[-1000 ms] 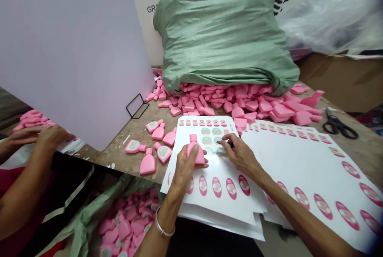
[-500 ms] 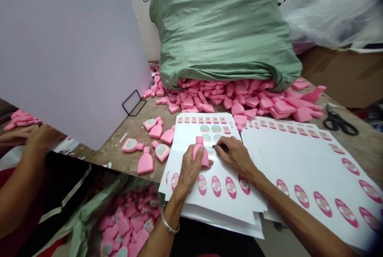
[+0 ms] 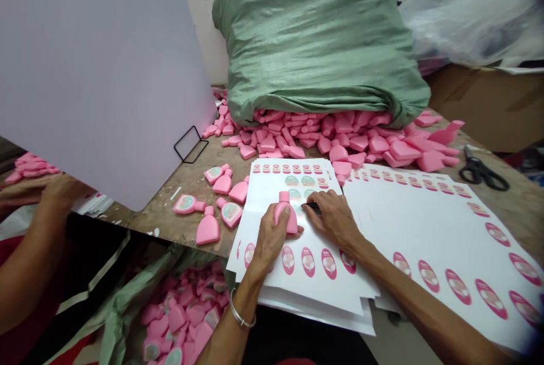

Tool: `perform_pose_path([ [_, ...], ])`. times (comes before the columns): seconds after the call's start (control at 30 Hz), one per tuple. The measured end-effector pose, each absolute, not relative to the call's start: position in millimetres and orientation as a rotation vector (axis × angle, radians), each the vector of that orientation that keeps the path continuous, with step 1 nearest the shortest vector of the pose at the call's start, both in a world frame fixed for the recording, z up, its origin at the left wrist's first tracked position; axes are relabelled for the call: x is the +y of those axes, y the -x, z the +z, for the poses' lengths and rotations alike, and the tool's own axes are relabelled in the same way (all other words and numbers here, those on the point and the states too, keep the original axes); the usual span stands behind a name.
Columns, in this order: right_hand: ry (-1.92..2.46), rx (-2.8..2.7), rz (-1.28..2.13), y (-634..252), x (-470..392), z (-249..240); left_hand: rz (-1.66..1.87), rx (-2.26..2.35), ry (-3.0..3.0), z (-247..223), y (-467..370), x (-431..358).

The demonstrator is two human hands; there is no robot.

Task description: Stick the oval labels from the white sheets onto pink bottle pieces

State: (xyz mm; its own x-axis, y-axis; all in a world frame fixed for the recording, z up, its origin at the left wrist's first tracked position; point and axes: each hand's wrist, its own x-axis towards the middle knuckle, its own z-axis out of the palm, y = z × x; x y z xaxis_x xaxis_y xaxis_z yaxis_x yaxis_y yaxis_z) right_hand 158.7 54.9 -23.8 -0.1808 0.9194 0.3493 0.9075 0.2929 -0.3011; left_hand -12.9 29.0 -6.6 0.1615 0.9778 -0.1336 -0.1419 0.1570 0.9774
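A pink toy bottle (image 3: 287, 217) stands neck up in my left hand (image 3: 272, 237), whose thumb and fingers are wrapped round its sides. My right hand (image 3: 334, 215) is closed on a slim black tool (image 3: 313, 206), most of it hidden by the fingers. The tool's tip rests at the round green stickers on the top sticker sheet (image 3: 272, 183). Along that sheet's near edge runs a row of pink oval stickers (image 3: 307, 262). Just left of the sheet lie several pink bottles (image 3: 208, 227), some bearing a label.
A green sack (image 3: 318, 36) spills pink bottles at the back. More sticker sheets (image 3: 382, 212) and scissors (image 3: 482, 172) lie to the right. A pale board (image 3: 106, 70) stands at left, with a co-worker's arm (image 3: 38, 251) beyond it. Below the edge is a bag of labelled bottles (image 3: 182, 319).
Hardly anything differs. Both hands keep their places, the bottle stays in the left one, and the view has shifted very slightly.
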Motion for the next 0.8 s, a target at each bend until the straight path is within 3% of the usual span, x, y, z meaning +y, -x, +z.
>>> perform_pose_path([
  [0.23, 1.566, -1.915, 0.197, -158, 56, -27, 1.099, 1.055, -0.967, -9, 13, 31],
  [0.43, 1.495, -1.476, 0.681, -159, 43, 6, 1.167, 0.981, -0.835, -9, 15, 28],
  [0.8, 1.332, -1.559, 0.864, -131, 24, 31, 1.131, 0.803, -0.603, 21, 19, 13],
])
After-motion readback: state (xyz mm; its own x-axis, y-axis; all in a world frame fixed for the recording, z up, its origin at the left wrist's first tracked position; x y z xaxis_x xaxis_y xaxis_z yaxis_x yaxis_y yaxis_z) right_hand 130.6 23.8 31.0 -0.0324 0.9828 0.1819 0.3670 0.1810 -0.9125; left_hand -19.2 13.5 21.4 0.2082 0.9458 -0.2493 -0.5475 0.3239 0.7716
